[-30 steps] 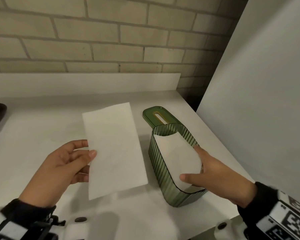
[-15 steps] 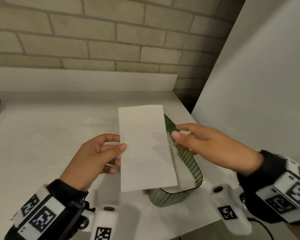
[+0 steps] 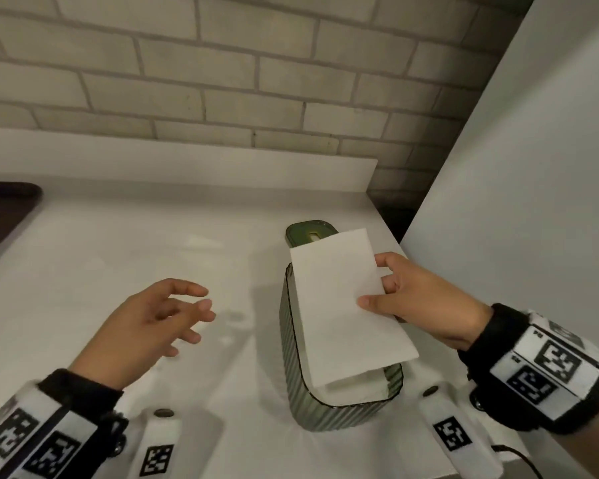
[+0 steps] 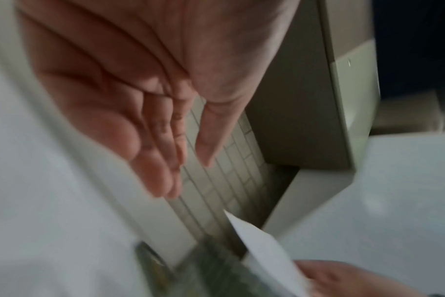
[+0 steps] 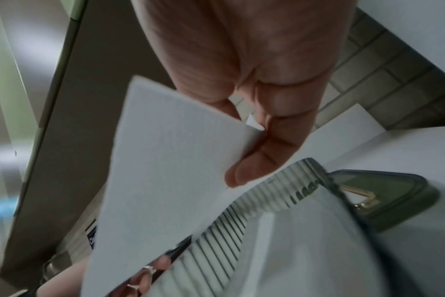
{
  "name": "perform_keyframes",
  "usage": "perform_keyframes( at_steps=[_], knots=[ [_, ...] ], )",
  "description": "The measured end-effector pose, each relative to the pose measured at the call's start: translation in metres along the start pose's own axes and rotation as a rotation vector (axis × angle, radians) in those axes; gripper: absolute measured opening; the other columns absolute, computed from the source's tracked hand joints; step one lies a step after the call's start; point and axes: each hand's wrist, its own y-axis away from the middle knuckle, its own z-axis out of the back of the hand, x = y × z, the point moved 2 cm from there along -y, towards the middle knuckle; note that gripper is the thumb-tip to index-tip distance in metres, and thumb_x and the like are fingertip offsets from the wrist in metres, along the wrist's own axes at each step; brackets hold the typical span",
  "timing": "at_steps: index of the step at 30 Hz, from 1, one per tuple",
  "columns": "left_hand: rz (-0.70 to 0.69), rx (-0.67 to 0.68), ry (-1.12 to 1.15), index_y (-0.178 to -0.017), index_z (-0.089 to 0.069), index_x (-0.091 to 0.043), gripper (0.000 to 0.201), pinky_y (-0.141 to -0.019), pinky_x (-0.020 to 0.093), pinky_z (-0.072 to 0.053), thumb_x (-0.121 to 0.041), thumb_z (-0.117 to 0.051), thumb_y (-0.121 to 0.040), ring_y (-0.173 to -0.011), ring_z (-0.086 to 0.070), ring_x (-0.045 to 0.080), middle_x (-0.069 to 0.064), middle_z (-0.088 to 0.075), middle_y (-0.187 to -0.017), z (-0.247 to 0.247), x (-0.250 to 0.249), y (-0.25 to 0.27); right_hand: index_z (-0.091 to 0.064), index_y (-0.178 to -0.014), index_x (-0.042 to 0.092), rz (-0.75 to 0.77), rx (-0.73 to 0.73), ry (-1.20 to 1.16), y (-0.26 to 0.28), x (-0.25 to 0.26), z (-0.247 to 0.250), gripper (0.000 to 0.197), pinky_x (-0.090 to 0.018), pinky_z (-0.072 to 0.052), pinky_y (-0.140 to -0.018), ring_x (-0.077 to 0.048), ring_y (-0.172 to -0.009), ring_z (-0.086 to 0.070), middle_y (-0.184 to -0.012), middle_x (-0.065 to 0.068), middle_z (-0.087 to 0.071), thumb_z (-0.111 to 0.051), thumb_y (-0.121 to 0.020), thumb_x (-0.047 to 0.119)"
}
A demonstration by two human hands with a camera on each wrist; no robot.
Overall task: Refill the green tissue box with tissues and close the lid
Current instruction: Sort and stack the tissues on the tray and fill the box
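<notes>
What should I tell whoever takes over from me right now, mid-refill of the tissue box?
Left hand: open, empty, above the counter.
Right hand: pinching one tissue over the open green box.
Lid: off, lying on the counter just behind the box.
Done: at least one tissue already lies inside the box.
Left: lower this tissue in, add any more, then fit the lid on.

tissue (image 3: 343, 305) over box (image 3: 298, 385); lid (image 3: 306, 233) behind
</notes>
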Motion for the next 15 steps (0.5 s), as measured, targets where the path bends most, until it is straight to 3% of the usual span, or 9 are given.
perform_keyframes(
  at_steps=[4,7,12,15],
  knots=[
    [0.111,-0.066,-0.399,-0.096,-0.059,-0.031,0.018,-0.073,0.029,-0.047,-0.035,-0.068,-0.081,-0.084,-0.063,0.009,-0.010,-0.070,-0.093,0.039,0.038,-0.006,-0.037,-0.132,0.017,-0.056,0.051,0.109,-0.003,-0.013,0.001,0.052,-0.032,-0.053,-0.081,-0.019,-0.097,-0.064,-0.108,-0.004,-0.066,-0.063,-0.087,0.010],
    [0.174,-0.098,-0.594,-0.105,-0.056,-0.028,0.032,-0.079,0.026,-0.040,-0.035,-0.072,-0.078,-0.091,-0.057,0.010,-0.009,-0.062,-0.107,0.061,0.056,-0.009,-0.036,-0.134,0.019,-0.048,0.064,0.156,-0.006,-0.015,-0.001,0.053,-0.029,-0.050,-0.081,-0.017,-0.098,-0.062,-0.108,-0.002,-0.064,-0.061,-0.088,0.010],
    [0.259,-0.009,-0.856,-0.121,-0.051,-0.028,0.054,-0.085,0.021,-0.037,-0.042,-0.074,-0.074,-0.097,-0.047,0.008,-0.009,-0.052,-0.120,0.084,0.070,-0.018,-0.033,-0.130,0.030,-0.035,0.172,0.150,-0.007,-0.013,-0.007,0.056,-0.026,-0.052,-0.080,-0.014,-0.101,-0.062,-0.110,0.002,-0.063,-0.058,-0.089,0.002],
    [0.249,0.082,-0.932,-0.126,-0.048,-0.028,0.063,-0.088,0.019,-0.037,-0.044,-0.075,-0.072,-0.097,-0.044,0.007,-0.011,-0.042,-0.110,0.082,0.068,-0.026,-0.033,-0.119,0.038,-0.013,0.221,0.169,-0.008,-0.012,-0.013,0.056,-0.018,-0.052,-0.075,-0.006,-0.098,-0.062,-0.106,0.008,-0.064,-0.056,-0.088,-0.003]
  ],
)
